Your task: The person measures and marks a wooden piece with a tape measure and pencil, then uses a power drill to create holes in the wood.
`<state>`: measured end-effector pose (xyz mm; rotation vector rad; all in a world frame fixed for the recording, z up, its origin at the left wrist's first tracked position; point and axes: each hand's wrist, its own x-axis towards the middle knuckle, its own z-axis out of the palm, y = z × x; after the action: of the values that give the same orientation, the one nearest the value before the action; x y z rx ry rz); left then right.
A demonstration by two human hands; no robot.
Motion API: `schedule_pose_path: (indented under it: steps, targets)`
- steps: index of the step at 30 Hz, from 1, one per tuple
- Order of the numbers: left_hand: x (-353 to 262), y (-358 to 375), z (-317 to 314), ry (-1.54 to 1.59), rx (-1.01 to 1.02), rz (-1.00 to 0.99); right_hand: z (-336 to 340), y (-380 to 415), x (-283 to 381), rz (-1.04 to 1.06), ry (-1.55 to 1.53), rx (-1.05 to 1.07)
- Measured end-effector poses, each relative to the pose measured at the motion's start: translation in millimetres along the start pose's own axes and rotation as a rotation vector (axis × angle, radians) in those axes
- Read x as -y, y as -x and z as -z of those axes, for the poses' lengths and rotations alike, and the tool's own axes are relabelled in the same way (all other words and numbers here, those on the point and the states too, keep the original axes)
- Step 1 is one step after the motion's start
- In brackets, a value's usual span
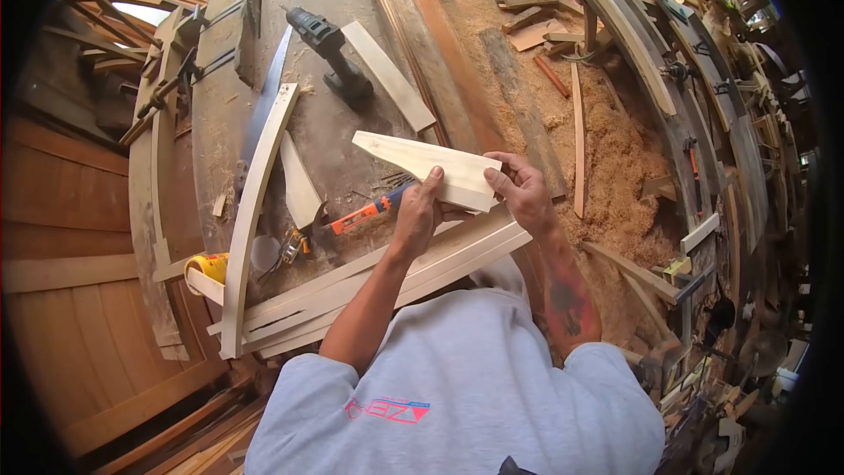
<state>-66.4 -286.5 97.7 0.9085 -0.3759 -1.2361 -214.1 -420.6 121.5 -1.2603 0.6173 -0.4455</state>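
Note:
A pale, shaped piece of wood, narrow at its left tip and wide at the right, is held up above the bench. My left hand grips its lower edge near the middle, thumb on top. My right hand is closed on its wide right end, thumb pressed on the face; the fingers beneath are partly hidden. Just left of my left hand lies a hammer with an orange and blue handle. Under my forearms rest several long pale wood strips.
On the bench lie a cordless drill, a handsaw, a curved wood strip, a second shaped piece, a board, a tape measure and a yellow container. Wood shavings cover the floor at right.

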Motion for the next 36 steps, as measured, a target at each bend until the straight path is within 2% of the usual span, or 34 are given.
schedule_pose_path:
  steps: [7, 16, 19, 21, 22, 24, 25, 26, 28, 30, 31, 32, 34, 35, 36]
  targets:
    - [-20.9, 57.6, 8.1, 0.027, -0.082, -0.046, -37.8, 1.0, 21.7, 0.016, 0.081, 0.12]
    - [-27.4, 114.1, 39.2, -0.021, -0.177, -0.013, -78.4, -8.2, 4.1, -0.041, 0.144, 0.278]
    - [-30.7, 132.2, 55.1, -0.102, -0.23, 0.063, -92.8, -7.2, -6.6, -0.084, 0.108, 0.302]
    - [-34.6, 145.4, 69.7, -0.538, -0.143, 0.315, -98.9, -6.3, -21.7, -0.093, 0.076, 0.3]
    - [-35.3, 151.4, 72.5, -0.539, -0.139, 0.326, -98.7, -6.1, -33.0, -0.098, 0.128, 0.302]
    - [-31.0, 166.3, 72.0, -1.017, -0.169, -0.183, -95.2, -0.9, -55.6, -0.13, 0.179, 0.281]
    - [-29.0, 165.5, 72.7, -1.156, -0.198, -0.375, -92.2, 0.2, -65.0, -0.152, 0.24, 0.297]
    - [-32.8, 161.2, 75.5, -1.457, -0.133, -0.51, -90.1, 3.9, -72.0, -0.168, 0.304, 0.318]
    - [-31.0, 155.3, 84.4, -1.765, -0.099, -0.503, -90.4, 12.0, -79.1, -0.169, 0.248, 0.29]
    - [-24.1, 147.2, 104.7, -1.78, 0.057, -0.461, -87.9, 16.1, -82.3, -0.39, 0.067, 0.213]
    - [-21.4, 141.4, 111.7, -1.63, 0.077, -0.492, -83.5, 14.4, -86.5, -0.449, 0.07, 0.218]
    - [-17.9, 139.5, 119.5, -1.628, 0.09, -0.5, -78.2, 14.6, -90.1, -0.443, 0.069, 0.206]
    - [-45.9, 141.6, 93.9, -1.258, 0.001, 0.317, -74.3, 29.8, -80.8, -0.558, 0.057, 0.154]
    - [-44.3, 144.3, 101.2, -1.12, 0.027, 0.196, -68.0, 35.9, -80.8, -0.445, 0.223, 0.158]
    - [-40.4, 143.0, 110.3, -1.114, 0.025, 0.196, -71.5, 44.4, -64.1, -0.319, 0.35, 0.026]
